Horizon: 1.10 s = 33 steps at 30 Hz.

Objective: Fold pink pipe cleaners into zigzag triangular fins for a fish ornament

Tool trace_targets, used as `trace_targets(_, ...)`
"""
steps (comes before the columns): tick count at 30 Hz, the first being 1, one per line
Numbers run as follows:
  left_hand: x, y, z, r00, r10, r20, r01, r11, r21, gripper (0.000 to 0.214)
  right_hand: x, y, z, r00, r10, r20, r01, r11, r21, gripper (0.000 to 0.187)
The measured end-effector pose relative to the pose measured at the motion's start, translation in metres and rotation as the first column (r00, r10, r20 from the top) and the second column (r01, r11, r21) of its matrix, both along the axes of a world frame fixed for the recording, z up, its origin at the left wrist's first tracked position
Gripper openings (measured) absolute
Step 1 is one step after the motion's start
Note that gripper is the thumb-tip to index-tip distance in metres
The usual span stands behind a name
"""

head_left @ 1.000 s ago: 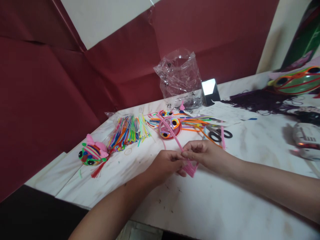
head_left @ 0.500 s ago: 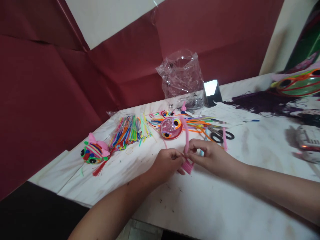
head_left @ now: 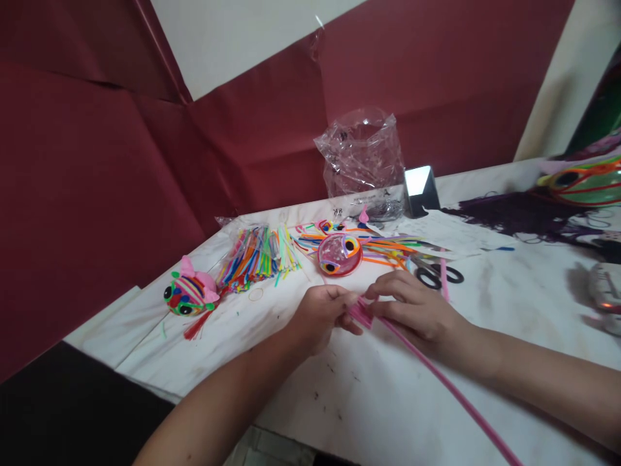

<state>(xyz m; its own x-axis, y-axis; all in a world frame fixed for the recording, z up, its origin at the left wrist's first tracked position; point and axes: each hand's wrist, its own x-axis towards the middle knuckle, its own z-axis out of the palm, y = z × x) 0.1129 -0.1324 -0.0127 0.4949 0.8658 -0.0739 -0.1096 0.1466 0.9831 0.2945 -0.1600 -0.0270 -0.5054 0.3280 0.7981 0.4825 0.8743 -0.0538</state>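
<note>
Left hand (head_left: 326, 317): closed, thumb and fingers gripping the pink folded piece from the left.
Right hand (head_left: 410, 307): narrow, fingertips bent in at the upper end of the pink strand; thumb mostly hidden.
Pink folded piece (head_left: 360, 314): between the two hands, above the near middle of the marbled table (head_left: 388, 401); folds look packed side by side.
Pink strand (head_left: 446, 385): one, long, running from the right fingertips toward the near right and out of view; whether it joins the folded piece is hidden.
Risk, folds: could spring apart or slide out of line if the left grip slackens, the strips looking soft and springy.
Risk, strand: its long tail could snag or pull the folds askew if the right arm catches it.
Round red piece with eyes (head_left: 339, 254): just beyond the hands; a forward reach could knock it.
Scissors (head_left: 439, 275): black-handled, beyond the right hand, among loose strips; a careless reach could meet them.
Bundled coloured strips (head_left: 255, 262): far left of the hands.
Decorated fish figure (head_left: 190, 292): left, pink-finned, red tassel (head_left: 196, 325) beside it.
Clear plastic bag (head_left: 363, 165): far side, upright.
</note>
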Motion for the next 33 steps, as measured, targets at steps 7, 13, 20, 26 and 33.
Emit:
trace_targets(7, 0.003, -0.001, 0.005, 0.991, 0.13, -0.03, -0.129, 0.991, 0.032, 0.017, 0.0, -0.003, 0.0, 0.997, -0.063, -0.048, 0.059, 0.994, -0.089, 0.017)
trace_targets(13, 0.0, -0.001, 0.005, 0.969, 0.244, -0.038, -0.23, 0.95, 0.212, 0.011, -0.01, -0.007, 0.014, 0.937, -0.24, -0.254, 0.006, 0.739, -0.674, 0.025)
trace_targets(20, -0.003, -0.001, -0.001, 0.981, 0.182, -0.061, -0.154, 0.938, 0.31, 0.011, -0.017, -0.007, 0.008, 0.884, -0.325, -0.336, -0.241, 0.299, -0.923, 0.027)
trace_targets(26, -0.005, 0.002, -0.001, 0.992, 0.126, -0.023, -0.114, 0.948, 0.297, 0.013, -0.015, -0.005, 0.011, 0.841, -0.268, -0.47, -0.424, 0.214, -0.88, 0.024)
trace_targets(33, -0.002, -0.001, 0.001, 0.984, 0.14, -0.113, -0.102, 0.951, 0.292, 0.021, -0.011, 0.0, 0.007, 0.86, -0.343, -0.377, -0.263, 0.335, -0.905, 0.012)
